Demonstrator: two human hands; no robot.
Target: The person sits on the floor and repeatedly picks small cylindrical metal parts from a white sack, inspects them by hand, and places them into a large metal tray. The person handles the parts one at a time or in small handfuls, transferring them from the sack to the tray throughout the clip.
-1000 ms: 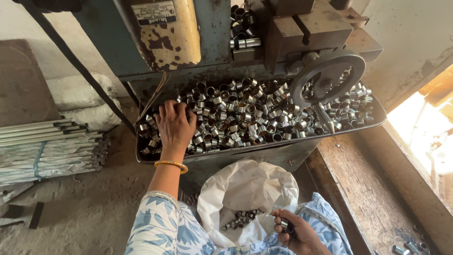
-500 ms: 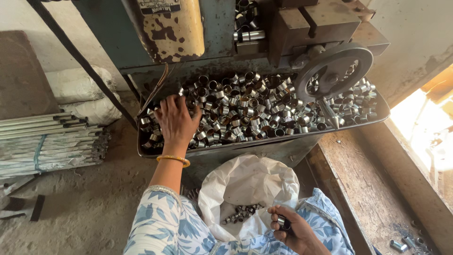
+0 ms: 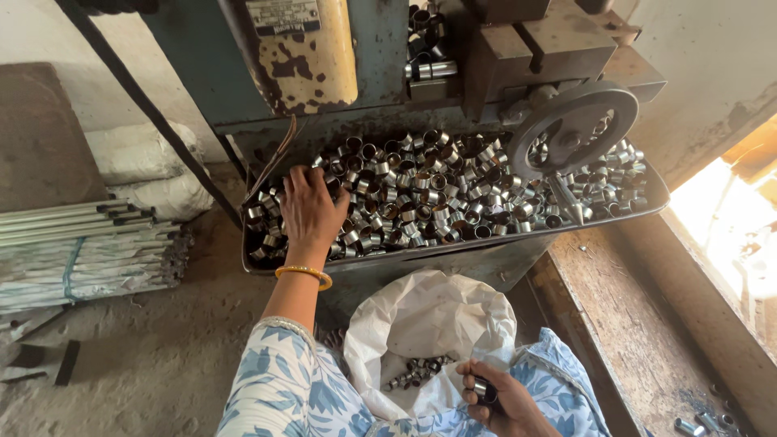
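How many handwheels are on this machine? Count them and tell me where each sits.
1. The single grey handwheel hangs at the machine's right front, over the tray of metal rings. Others may be hidden beyond the picture's edge.

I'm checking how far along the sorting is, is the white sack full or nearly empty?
Nearly empty: the white sack gapes open, with only a few metal rings at its bottom.
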